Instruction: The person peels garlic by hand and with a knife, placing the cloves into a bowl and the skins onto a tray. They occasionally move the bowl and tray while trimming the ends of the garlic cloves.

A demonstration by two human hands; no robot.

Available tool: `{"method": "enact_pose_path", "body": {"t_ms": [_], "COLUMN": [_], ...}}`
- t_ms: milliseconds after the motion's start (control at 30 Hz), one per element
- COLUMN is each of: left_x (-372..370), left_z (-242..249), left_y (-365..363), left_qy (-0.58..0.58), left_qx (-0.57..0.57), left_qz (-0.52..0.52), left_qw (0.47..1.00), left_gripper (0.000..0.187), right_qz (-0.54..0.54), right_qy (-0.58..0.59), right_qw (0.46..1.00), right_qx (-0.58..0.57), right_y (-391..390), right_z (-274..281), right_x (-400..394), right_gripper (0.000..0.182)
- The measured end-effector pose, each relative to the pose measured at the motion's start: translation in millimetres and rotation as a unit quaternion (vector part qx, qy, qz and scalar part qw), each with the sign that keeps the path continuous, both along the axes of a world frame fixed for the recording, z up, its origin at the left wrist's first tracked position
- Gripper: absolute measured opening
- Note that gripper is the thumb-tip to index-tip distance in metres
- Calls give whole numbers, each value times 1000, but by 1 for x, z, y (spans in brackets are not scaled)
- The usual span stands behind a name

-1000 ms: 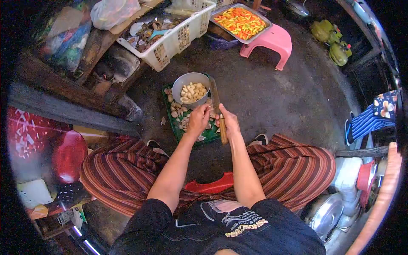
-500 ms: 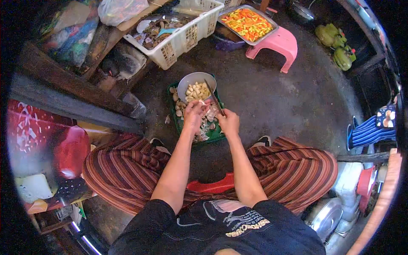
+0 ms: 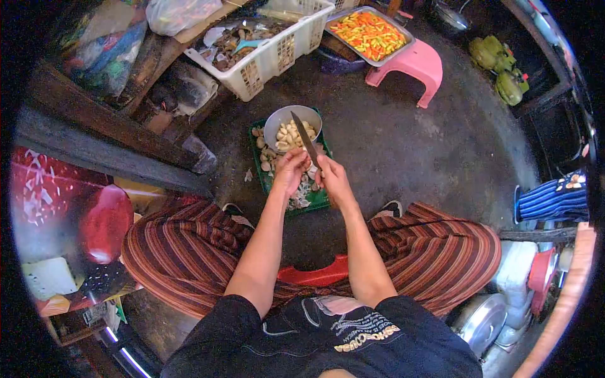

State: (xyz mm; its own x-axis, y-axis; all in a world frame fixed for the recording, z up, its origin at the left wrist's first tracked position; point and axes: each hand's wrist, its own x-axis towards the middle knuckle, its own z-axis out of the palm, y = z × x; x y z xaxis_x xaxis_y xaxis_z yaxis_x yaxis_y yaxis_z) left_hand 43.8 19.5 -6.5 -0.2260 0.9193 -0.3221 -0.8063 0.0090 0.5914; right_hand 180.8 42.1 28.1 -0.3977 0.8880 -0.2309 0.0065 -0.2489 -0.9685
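Note:
My right hand (image 3: 333, 179) is closed round the handle of a knife (image 3: 304, 133), whose blade points up and away over a grey bowl (image 3: 271, 116). Peeled garlic cloves (image 3: 288, 133) lie in that bowl. Close beside the knife, my left hand (image 3: 290, 170) has its fingers pinched together, apparently on a garlic clove that they mostly hide. Under both hands is a green tray (image 3: 322, 203) holding the bowl, unpeeled garlic (image 3: 265, 165) and loose papery skins (image 3: 299, 200).
A metal tray of red and yellow chillies (image 3: 368, 34) rests partly on a pink stool (image 3: 425, 66). To its left stands a white plastic crate (image 3: 252, 74) with mixed items. A wooden beam (image 3: 113, 157) runs along the left; green gas cylinders (image 3: 509, 87) stand far right.
My right hand has moved left and slightly up, bringing the knife closer to my left hand. The blade now crosses more of the bowl. My left fingers have drawn together.

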Motion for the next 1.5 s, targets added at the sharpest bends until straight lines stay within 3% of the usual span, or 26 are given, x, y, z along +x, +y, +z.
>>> {"method": "enact_pose_path", "body": {"t_ms": [400, 567, 633, 900, 1033, 1067, 1133, 1167, 1233, 1300, 1367, 1433, 1467, 1500], "left_x": [-4, 7, 9, 5, -14, -21, -33, -36, -42, -33, -7, 9, 15, 21], "left_z": [-1, 14, 16, 6, -6, -5, 0, 1, 3, -7, -15, -76, -99, -120], "left_y": [2, 6, 8, 8, 16, 23, 36, 39, 42, 34, 26, 28, 26, 23], "left_qy": [6, 41, 161, 211, 288, 286, 416, 416, 682, 688, 679, 735, 733, 779], "left_qx": [-6, -21, -20, -69, -89, -92, -125, -127, -137, -107, -114, -65, -64, -12], "left_qz": [-20, 18, 36, 18, 49, 48, 140, 138, 186, 166, -53, -158, -160, -108], "left_qw": [1000, 999, 986, 975, 952, 953, 890, 890, 694, 698, 723, 656, 658, 617], "left_gripper": [8, 10, 12, 17, 20, 20, 19, 19, 17, 17, 17, 21, 21, 23], "right_qz": [-15, -10, -4, -57, -57, -40, -17, -17, -34, -48, -60, -68, -75, -82], "right_qy": [79, -15, -5, 11, -77, -144, -239, -241, -295, -304, -398, -395, -398, -401], "right_qw": [993, 1000, 1000, 996, 995, 989, 970, 970, 948, 943, 907, 906, 907, 907], "right_qx": [-86, -16, -12, -62, -5, 17, 31, 29, 113, 128, 128, 137, 119, 101], "right_y": [0, 0, 2, 1, 6, 8, 4, -1, -10, -16, -20, -22, -22, -21], "right_z": [4, 4, -7, -2, -16, -24, -34, -40, -51, -60, -71, -69, -72, -75], "right_x": [4, 6, 4, 5, 24, 30, 38, 40, 42, 41, 42, 42, 43, 44], "right_gripper": [34, 32, 32, 37, 39, 42, 46, 46, 42, 40, 37, 38, 40, 42]}}
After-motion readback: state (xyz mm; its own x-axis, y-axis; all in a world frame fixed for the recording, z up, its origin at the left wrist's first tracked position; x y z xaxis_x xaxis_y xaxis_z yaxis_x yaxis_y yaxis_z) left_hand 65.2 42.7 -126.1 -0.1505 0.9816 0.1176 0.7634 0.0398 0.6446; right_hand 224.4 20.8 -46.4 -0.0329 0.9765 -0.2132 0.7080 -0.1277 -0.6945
